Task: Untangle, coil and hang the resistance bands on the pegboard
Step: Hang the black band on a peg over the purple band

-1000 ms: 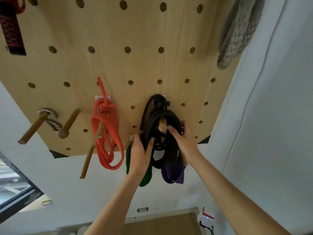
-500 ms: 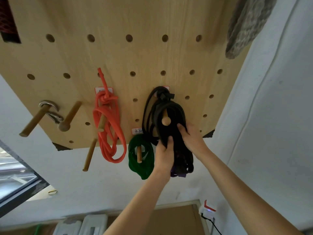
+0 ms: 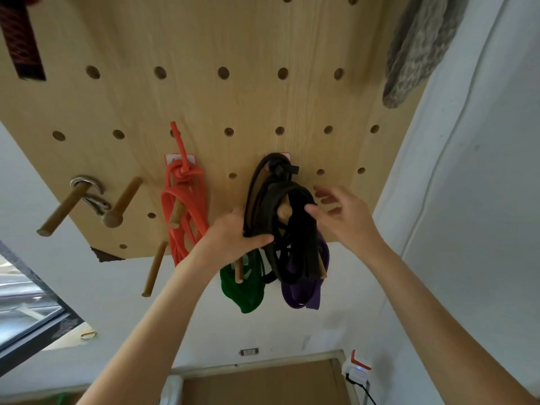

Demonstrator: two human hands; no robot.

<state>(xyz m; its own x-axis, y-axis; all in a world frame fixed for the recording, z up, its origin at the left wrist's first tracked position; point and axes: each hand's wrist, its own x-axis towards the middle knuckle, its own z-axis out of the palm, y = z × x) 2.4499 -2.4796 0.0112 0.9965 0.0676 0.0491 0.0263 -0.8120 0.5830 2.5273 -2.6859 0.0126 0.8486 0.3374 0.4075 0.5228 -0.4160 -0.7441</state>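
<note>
Head view, looking up at the board. Entry by item, from the grip outward.

Left hand (image 3: pixel 233 235): grip closed around the left side of the black band coil (image 3: pixel 287 229), thumb across the front of the strands, at centre of frame. Right hand (image 3: pixel 343 217): grip open, fingers spread and loosely curled, just beside the coil's right edge; whether a fingertip touches the strands cannot be told from this angle.

Black band coil: looped over a wooden peg (image 3: pixel 284 210) whose rounded end shows through the middle of the coil; a knotted end sits at its top against the board. Appears hung, and is being settled.

Purple band (image 3: pixel 304 296): hangs below and partly behind the black coil, lower centre; its peg is mostly hidden.

Green band (image 3: pixel 244 290): coiled on a short peg, lower centre, just left of the purple one.

Orange band (image 3: pixel 184 206): knotted at the top and hung on its own peg, left of centre.

Pegboard (image 3: pixel 233 97): pale wood with rows of holes, filling the upper frame. Bare pegs and a metal carabiner (image 3: pixel 90 194) at left; a grey knitted item (image 3: pixel 420 45) at upper right.

Status, as a judgement: four bands hang coiled on the board and no loose band is in view, so the task looks close to done; what remains is releasing the black coil.
</note>
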